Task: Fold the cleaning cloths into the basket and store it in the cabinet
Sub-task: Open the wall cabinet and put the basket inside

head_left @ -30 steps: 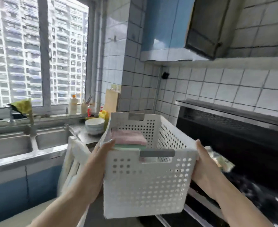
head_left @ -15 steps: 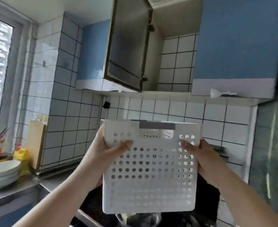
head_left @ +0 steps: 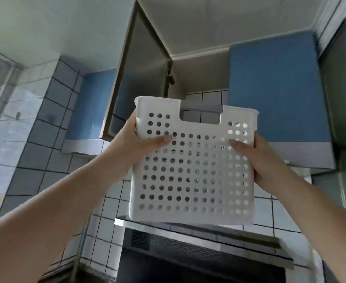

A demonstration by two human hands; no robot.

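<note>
A white perforated plastic basket (head_left: 192, 180) with a grey handle bar is raised in front of me, its near wall facing the camera. My left hand (head_left: 136, 144) grips its left side with the thumb across the front wall. My right hand (head_left: 253, 158) grips the right side the same way. The cloths inside are hidden from this low angle. Above and behind the basket is the open wall cabinet (head_left: 200, 78), with its door (head_left: 141, 78) swung out to the left.
Shut blue cabinet fronts (head_left: 274, 99) flank the opening on the right and left. A dark range hood (head_left: 198, 250) juts out just below the basket. Tiled walls run around the corner, and a window frame sits at the far left.
Both hands have lifted the basket from chest height up toward the open cabinet. My view has tilted upward, so the sink and counter have dropped out of sight.
</note>
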